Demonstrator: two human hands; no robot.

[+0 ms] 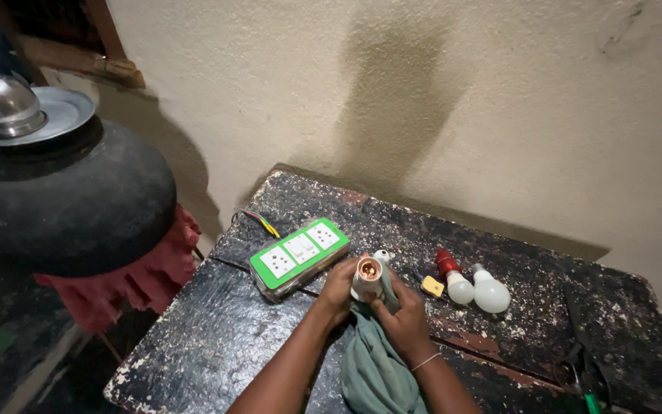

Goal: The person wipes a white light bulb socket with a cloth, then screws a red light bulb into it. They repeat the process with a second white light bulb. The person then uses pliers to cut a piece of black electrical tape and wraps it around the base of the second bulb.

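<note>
**A:** So what's going on with the hands here?

**B:** Both are wrapped around a bulb holder, open end facing up at the camera, kind of glowing orange inside. The left hand has its fingers curled shut on the holder's left side. The right hand grips it from the right and below, fingers closed too, with a greenish cloth bunched under it and trailing down toward the wrists. There's a thin band on the right wrist.

**A:** And where's the holder sitting?

**B:** It's not sitting, it's held just above the surface, a beat-up black one with pale specks, roughly at the middle of its near half. Just to its left is a green and white switchboard with sockets, wires sticking out the back end.

**A:** Anything else lying around?

**B:** To the right: a small yellow piece, a red-based bulb and a white bulb, the two bulbs just beside each other. Further right, near the edge, pliers with dark handles. Off the surface on the left there's a big black pot with a steel plate and a small steel vessel on top, red cloth under it.
</note>
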